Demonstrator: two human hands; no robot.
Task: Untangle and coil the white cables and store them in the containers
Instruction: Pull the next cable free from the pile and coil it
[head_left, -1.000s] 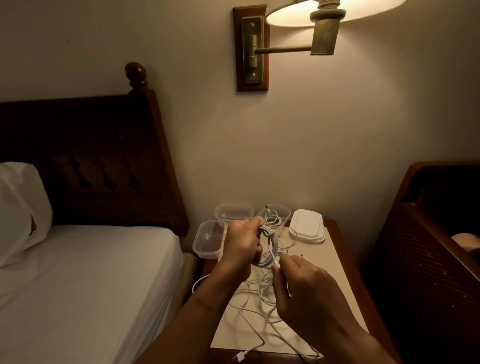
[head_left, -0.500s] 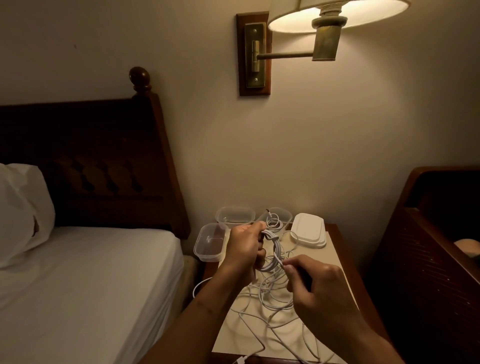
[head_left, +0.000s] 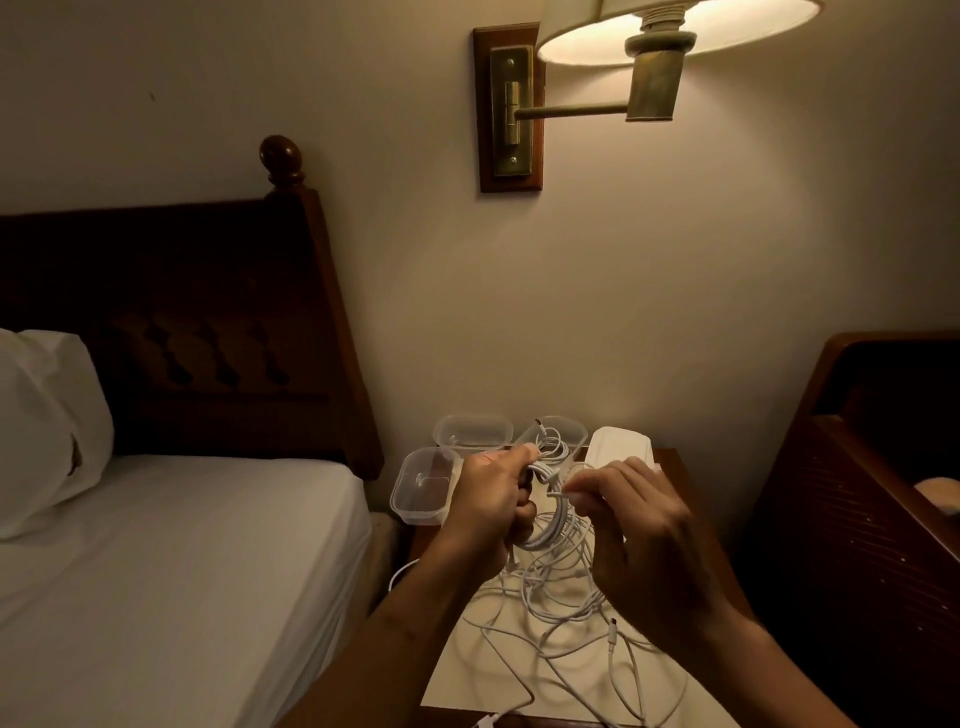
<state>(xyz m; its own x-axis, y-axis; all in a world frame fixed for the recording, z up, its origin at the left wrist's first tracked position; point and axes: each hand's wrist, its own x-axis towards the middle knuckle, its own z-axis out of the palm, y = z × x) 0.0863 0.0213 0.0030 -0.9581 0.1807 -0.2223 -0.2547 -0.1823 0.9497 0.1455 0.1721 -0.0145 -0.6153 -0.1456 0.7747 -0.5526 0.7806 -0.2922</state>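
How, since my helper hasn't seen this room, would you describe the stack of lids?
Start at the wooden nightstand beside the bed, under the wall lamp. At its back right corner, just beyond the right hand, lies the stack of lids. Unlike the clear containers to its left, it is opaque white and flat.

I see left hand (head_left: 493, 499) gripping coiled white cable (head_left: 548, 525) above desk (head_left: 674, 462). Right hand (head_left: 644, 540) pinches same cable at coil with fingers (head_left: 597, 480). Loose cables (head_left: 561, 613) lie tangled on desk below. Three clear containers (head_left: 421, 512) behind hands, white lids (head_left: 621, 447) beside them. Bed (head_left: 182, 571) at left, wall lamp (head_left: 675, 31) lit above.
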